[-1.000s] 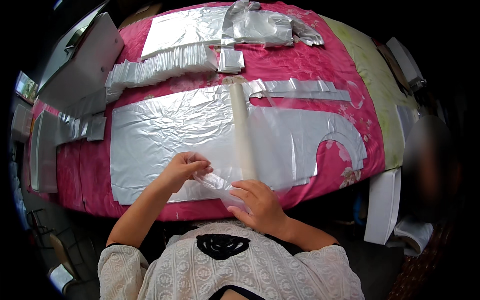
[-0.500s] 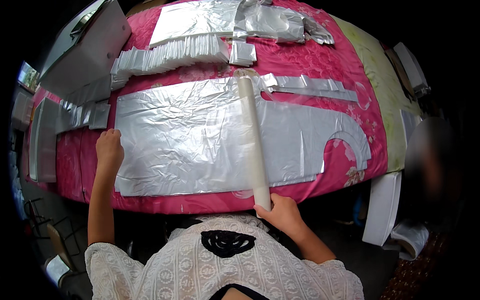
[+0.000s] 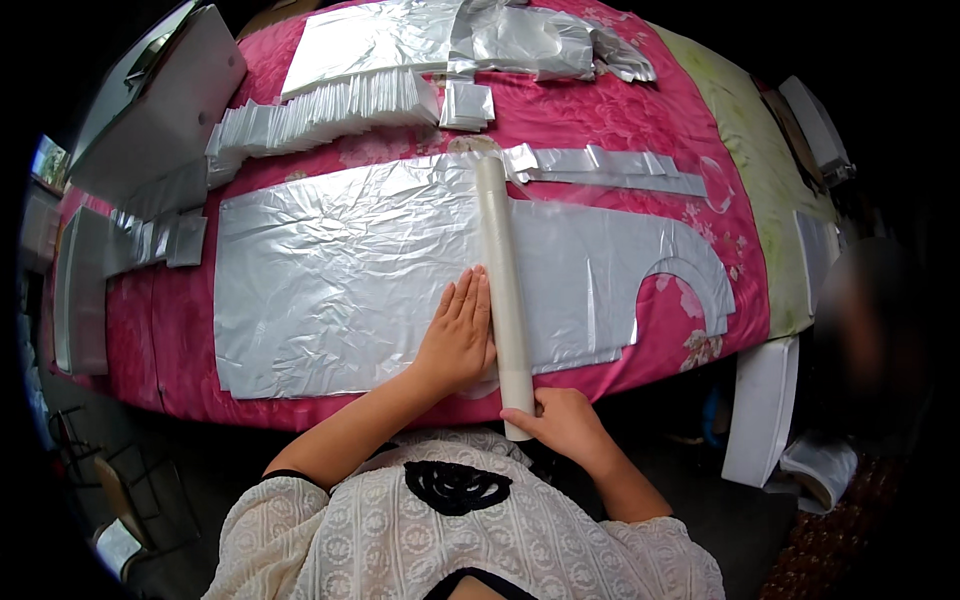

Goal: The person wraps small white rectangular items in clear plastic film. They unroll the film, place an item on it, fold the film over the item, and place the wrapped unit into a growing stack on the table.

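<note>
Thin silvery plastic sheets [image 3: 330, 270], layered and cut in an apron-like outline with a curved notch on the right, lie spread on the table. Across them, from far to near, rests a pale cylindrical tube [image 3: 505, 270]. Its near end sticks out past the table edge, and my right hand [image 3: 562, 425] is closed around it. Flat on the plastic just left of the tube is my left hand [image 3: 458, 330], fingers straight, with the fingertips at the tube's side. Beyond the notch side, folded plastic strips [image 3: 610, 165] run to the right.
A long row of folded plastic packets [image 3: 330, 110] stands behind the sheets, with a small folded stack [image 3: 467, 105] beside it. More silvery plastic [image 3: 380, 45] lies at the back. White boxes [image 3: 155, 110] stand at the left. A pink flowered cloth [image 3: 640, 110] covers the table.
My left hand has come from the sheets' left edge across to the tube, and its fingers have gone from curled to stretched flat. My right hand still holds the tube's near end.
</note>
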The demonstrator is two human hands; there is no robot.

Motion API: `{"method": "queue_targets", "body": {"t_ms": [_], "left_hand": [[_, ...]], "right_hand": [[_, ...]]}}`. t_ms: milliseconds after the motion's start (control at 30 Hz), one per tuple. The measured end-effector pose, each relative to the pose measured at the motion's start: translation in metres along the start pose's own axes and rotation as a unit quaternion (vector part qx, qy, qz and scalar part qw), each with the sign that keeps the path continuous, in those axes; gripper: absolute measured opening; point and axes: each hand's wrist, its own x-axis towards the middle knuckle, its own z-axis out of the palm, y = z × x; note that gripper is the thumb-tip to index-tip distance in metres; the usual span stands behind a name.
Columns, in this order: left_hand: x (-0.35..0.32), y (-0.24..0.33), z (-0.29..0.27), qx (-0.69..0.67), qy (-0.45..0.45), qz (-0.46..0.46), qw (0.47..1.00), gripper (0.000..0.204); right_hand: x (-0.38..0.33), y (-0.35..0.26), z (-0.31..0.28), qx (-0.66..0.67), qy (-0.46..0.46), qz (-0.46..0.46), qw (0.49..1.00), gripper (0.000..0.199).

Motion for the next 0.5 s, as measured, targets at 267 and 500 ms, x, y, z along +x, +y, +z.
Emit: {"method": "queue_targets", "body": {"t_ms": [267, 500], "left_hand": [[-0.002, -0.004, -0.001, 0.048, -0.025, 0.007, 0.999, 0.067], [-0.002, -0.001, -0.002, 0.031, -0.029, 0.009, 0.999, 0.068]], "right_hand": [[0.143, -0.037, -0.034, 0.093, 0.182, -0.075, 0.976, 0.05], [0.258, -0.043, -0.072, 0.761, 0.165, -0.112, 0.617, 0.041]]}}
